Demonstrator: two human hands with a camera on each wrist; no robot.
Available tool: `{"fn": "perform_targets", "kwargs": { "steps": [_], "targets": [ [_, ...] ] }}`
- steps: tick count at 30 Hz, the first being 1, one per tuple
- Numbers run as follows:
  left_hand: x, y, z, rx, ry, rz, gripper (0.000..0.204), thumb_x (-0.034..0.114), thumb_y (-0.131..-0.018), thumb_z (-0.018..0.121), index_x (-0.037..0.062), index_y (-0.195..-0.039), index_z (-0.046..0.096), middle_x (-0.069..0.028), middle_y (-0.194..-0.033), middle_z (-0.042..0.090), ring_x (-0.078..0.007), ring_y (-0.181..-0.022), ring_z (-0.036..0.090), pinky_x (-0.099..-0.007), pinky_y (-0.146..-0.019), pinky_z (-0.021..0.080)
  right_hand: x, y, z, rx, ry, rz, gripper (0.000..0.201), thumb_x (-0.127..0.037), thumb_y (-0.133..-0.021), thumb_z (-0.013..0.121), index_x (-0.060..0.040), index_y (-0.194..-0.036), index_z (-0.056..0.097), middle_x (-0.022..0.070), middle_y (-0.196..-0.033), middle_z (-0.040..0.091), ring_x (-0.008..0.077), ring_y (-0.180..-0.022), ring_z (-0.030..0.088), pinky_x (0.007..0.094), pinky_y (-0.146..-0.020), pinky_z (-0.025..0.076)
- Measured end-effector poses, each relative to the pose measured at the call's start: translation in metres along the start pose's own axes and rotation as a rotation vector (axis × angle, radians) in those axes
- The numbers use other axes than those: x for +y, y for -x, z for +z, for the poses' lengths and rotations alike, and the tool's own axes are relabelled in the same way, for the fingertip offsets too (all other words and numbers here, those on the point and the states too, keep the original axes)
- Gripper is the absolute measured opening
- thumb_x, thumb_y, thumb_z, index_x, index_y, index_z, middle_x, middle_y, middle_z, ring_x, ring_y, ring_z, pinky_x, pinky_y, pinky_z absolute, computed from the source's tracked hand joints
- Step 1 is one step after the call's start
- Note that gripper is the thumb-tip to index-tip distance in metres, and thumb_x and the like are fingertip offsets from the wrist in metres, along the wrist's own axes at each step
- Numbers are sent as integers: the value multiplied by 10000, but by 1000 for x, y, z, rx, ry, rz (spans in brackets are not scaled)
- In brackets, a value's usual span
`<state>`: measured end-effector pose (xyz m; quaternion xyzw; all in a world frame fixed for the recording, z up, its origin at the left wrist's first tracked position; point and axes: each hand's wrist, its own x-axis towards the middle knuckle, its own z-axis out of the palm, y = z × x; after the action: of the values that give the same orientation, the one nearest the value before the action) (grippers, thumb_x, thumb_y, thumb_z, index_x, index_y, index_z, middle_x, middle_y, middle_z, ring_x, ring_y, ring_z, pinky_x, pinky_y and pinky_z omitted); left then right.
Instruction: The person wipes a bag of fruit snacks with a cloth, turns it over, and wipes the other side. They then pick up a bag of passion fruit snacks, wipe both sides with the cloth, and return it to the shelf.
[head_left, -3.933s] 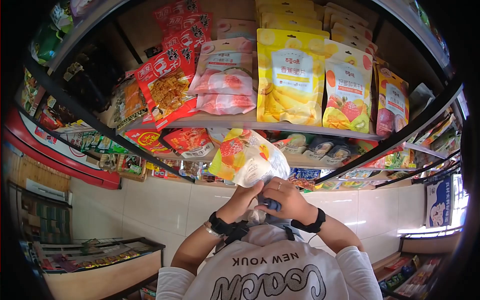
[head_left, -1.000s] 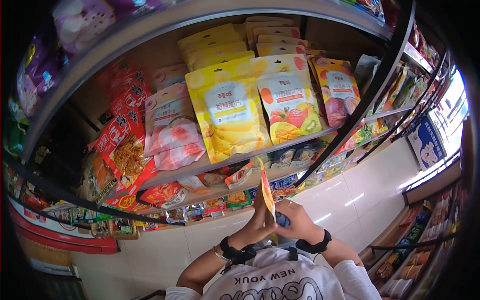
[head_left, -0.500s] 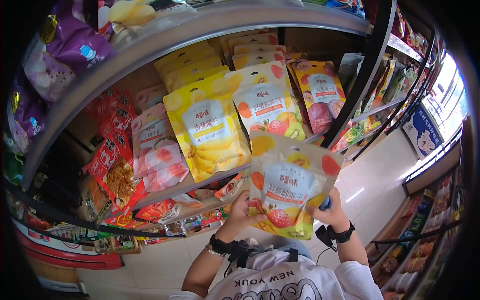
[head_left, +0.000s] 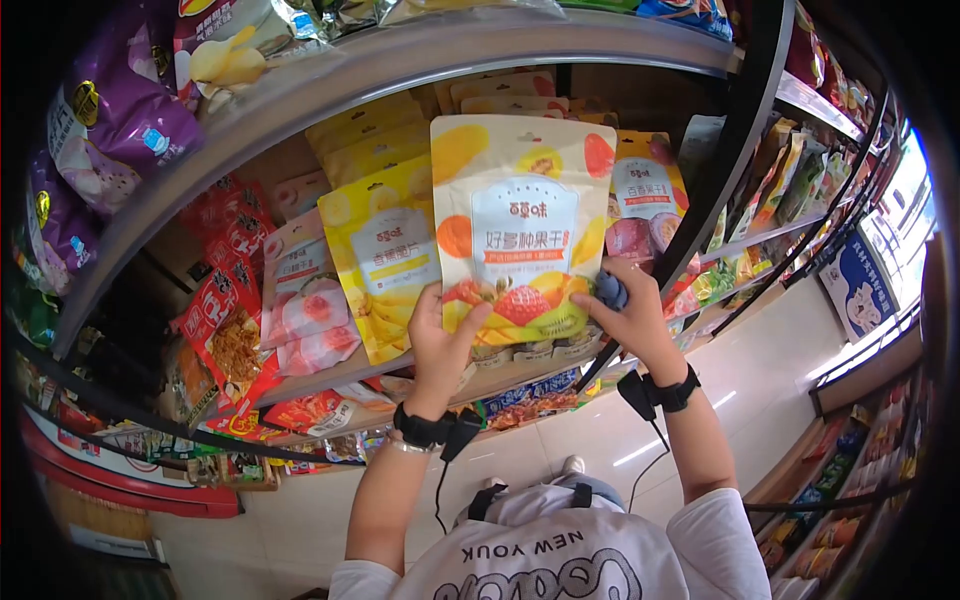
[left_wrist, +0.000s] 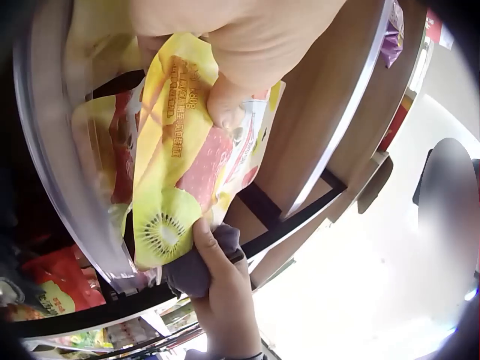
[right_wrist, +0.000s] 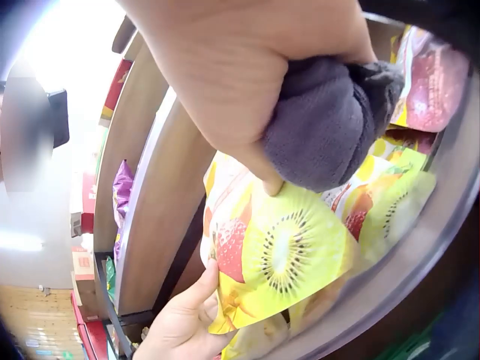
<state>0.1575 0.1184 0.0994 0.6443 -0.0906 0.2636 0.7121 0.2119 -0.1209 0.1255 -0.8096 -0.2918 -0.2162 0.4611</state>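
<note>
Both hands hold up a mixed dried-fruit pouch (head_left: 525,215), its printed front toward the head camera, before the shelf. The left hand (head_left: 440,340) pinches its lower left side, thumb on the front. At the lower right side, the right hand (head_left: 630,315) pinches it with its thumb on the front, and also keeps a dark bunched cloth (head_left: 610,290) against the palm. In the right wrist view the cloth (right_wrist: 322,124) lies beside the pouch's kiwi picture (right_wrist: 285,251). The left wrist view shows the left thumb pressed on the pouch (left_wrist: 169,150).
Behind the pouch stand yellow banana-chip pouches (head_left: 385,265), with pink pouches (head_left: 310,300) and red bags (head_left: 225,315) to the left and a passion-fruit pouch (head_left: 645,190) to the right. A black shelf post (head_left: 730,170) slants down at the right. Purple bags (head_left: 130,110) sit on the upper shelf.
The pouch, earlier edge-on and low near the chest, has turned its front to the head camera and risen toward the shelf. Both arms have stretched forward, and the view has shifted.
</note>
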Motion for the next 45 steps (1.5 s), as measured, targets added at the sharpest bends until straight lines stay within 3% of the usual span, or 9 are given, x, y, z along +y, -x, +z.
{"fn": "perform_targets", "kwargs": {
  "steps": [1,5,9,15,21,27,30,36,45],
  "targets": [
    [-2,-6,4,-5,-8,9,331,20,-822,715,-36,-1095,537,-98,-1055,645,-132,-981,601,-265,-870,464,-3,-7,-1,6,1,10,337,-145,-729,789,26,-922,572,164,-782,550,329,-696,537,350,-665,461],
    [-18,-24,11,-35,-20,-49,331,-6,-812,718,-17,-1075,518,-90,-1074,626,-131,-1010,586,-261,-898,445,17,-30,2,53,156,-66,296,-158,-754,751,15,-908,567,180,-831,580,382,-783,570,406,-671,456],
    [-34,-26,15,5,-85,-31,273,11,-823,710,-18,-1018,521,-83,-1019,659,-113,-920,621,-248,-808,484,28,-34,2,-16,192,-24,294,-164,-755,747,4,-928,580,172,-836,582,376,-785,574,412,-666,457],
    [-43,-24,18,4,-231,-19,334,47,-805,729,-21,-1042,505,-105,-987,671,-137,-928,635,-261,-817,486,37,-35,1,-55,231,-21,304,-177,-755,746,-9,-957,594,162,-856,593,366,-810,587,416,-668,473],
    [-44,-24,26,10,-332,102,597,64,-790,734,-42,-1278,407,-183,-1164,602,-187,-1043,614,-295,-888,477,36,-34,-3,-45,329,2,331,-209,-756,744,-28,-992,599,156,-877,605,359,-827,596,420,-688,491],
    [-30,-24,35,14,-370,39,846,64,-795,720,-65,-1451,200,-238,-1412,380,-279,-1235,496,-322,-939,465,37,-32,-4,132,394,-47,327,-183,-746,740,-33,-1000,599,150,-901,612,352,-835,593,422,-693,493],
    [-29,-22,41,104,-562,174,772,5,-802,705,-34,-1447,282,-210,-1453,335,-241,-1278,453,-318,-991,432,37,-29,-6,138,395,-84,314,-153,-735,736,-41,-995,599,142,-908,613,345,-836,592,418,-698,495],
    [-21,-17,59,70,-701,172,547,62,-773,735,16,-1289,558,-284,-1525,182,-313,-1338,401,-357,-1036,386,35,-12,-1,76,353,-140,304,-121,-713,729,-53,-982,604,111,-931,616,328,-847,598,399,-717,503],
    [-28,-21,70,118,-753,180,544,65,-773,732,79,-1293,571,-299,-1520,177,-358,-1406,274,-384,-1078,322,39,6,-14,87,251,-228,326,-57,-685,748,-24,-971,594,127,-959,611,330,-867,588,401,-753,494]
  ]
}}
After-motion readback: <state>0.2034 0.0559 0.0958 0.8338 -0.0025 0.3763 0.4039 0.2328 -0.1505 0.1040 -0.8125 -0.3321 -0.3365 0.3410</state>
